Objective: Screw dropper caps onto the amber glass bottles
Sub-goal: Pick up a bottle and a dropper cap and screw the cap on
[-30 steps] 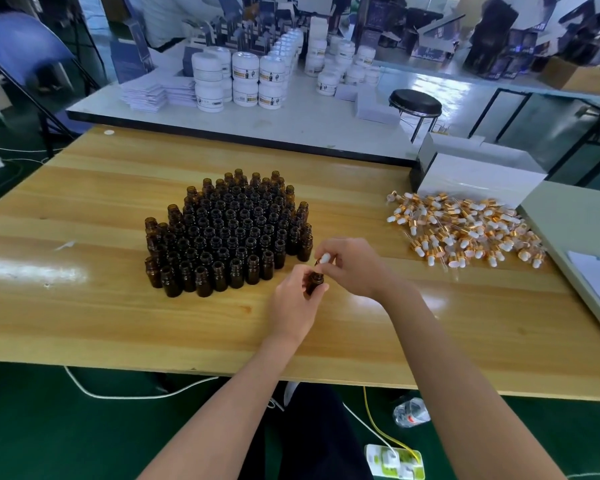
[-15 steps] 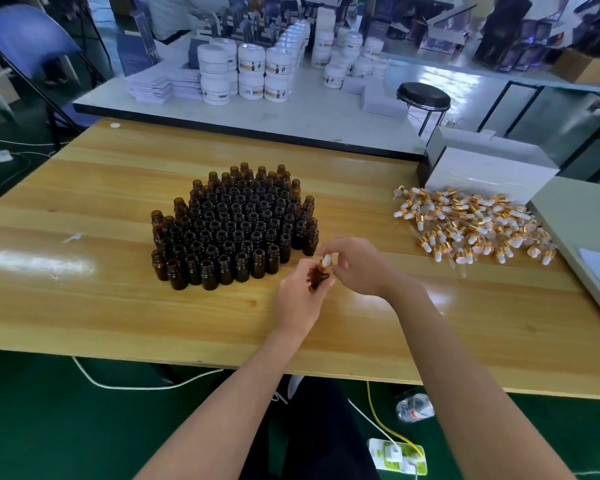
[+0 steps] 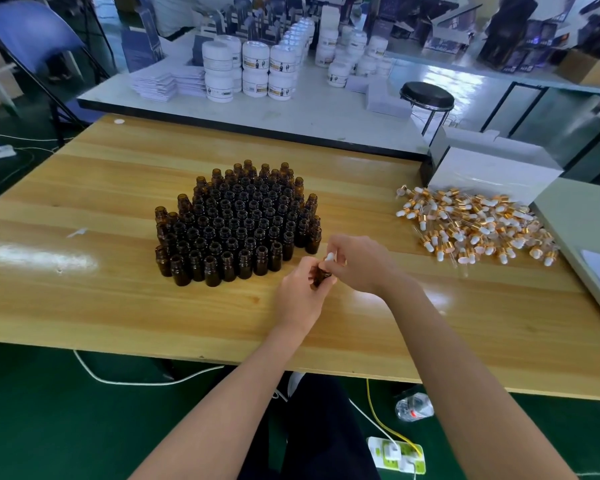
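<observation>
A dense cluster of open amber glass bottles (image 3: pixel 238 221) stands on the wooden table (image 3: pixel 118 299). Just right of its front corner, my left hand (image 3: pixel 300 297) grips one amber bottle (image 3: pixel 321 276), mostly hidden by my fingers. My right hand (image 3: pixel 359 263) pinches a dropper cap (image 3: pixel 329 257) with a white bulb, seated on that bottle's neck. A loose pile of gold-collared dropper caps (image 3: pixel 475 225) lies at the right of the table.
A white box (image 3: pixel 492 174) stands behind the cap pile, and a grey board (image 3: pixel 582 230) edges the table's right side. Behind is a white table with stacked white jars (image 3: pixel 253 71) and a black stool (image 3: pixel 426 95). Cables and a power strip (image 3: pixel 395 453) lie on the green floor.
Both hands stay together on the same bottle and cap. My right fingers have shifted round the cap. The view has tilted slightly.
</observation>
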